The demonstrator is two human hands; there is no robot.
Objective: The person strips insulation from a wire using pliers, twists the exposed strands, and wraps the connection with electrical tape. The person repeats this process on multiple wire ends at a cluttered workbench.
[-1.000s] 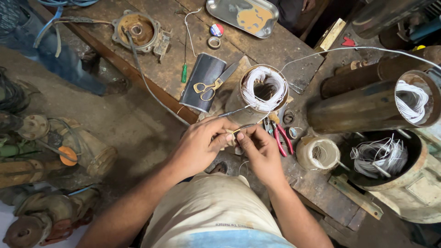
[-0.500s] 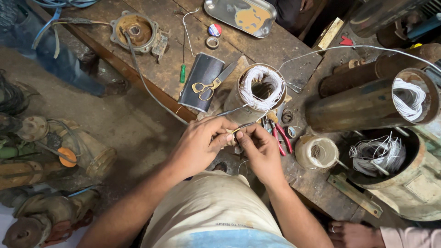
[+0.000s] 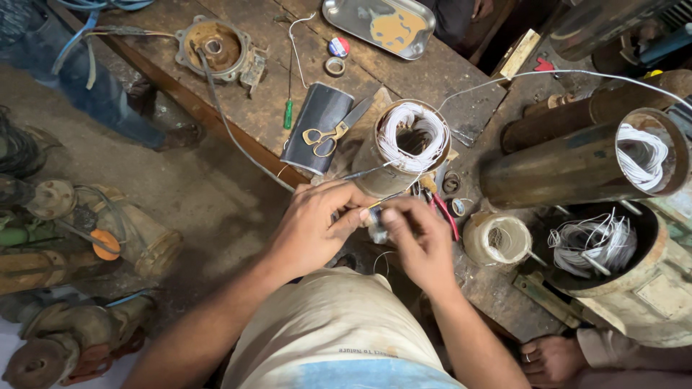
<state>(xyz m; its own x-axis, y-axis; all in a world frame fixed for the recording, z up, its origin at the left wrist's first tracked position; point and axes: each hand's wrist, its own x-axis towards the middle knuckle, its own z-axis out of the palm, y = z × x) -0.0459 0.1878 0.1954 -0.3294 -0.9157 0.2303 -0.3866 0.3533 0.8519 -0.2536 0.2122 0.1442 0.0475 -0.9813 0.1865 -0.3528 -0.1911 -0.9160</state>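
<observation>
1. Thin wire lead (image 3: 375, 204) runs from the white-wound motor stator (image 3: 407, 144) on the counter (image 3: 447, 79) down to your hands at the near edge.
2. Your left hand (image 3: 313, 230) pinches the lead, grip clenched on it.
3. Your right hand (image 3: 418, 241) pinches it too, fingertips meeting the left's.
4. Scissors (image 3: 326, 137) lie left of the stator.

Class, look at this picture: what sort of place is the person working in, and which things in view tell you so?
Probably a motor or pump repair workshop: a stator with white windings stands on a worn wooden bench, and old pump bodies lie on the floor.
</observation>
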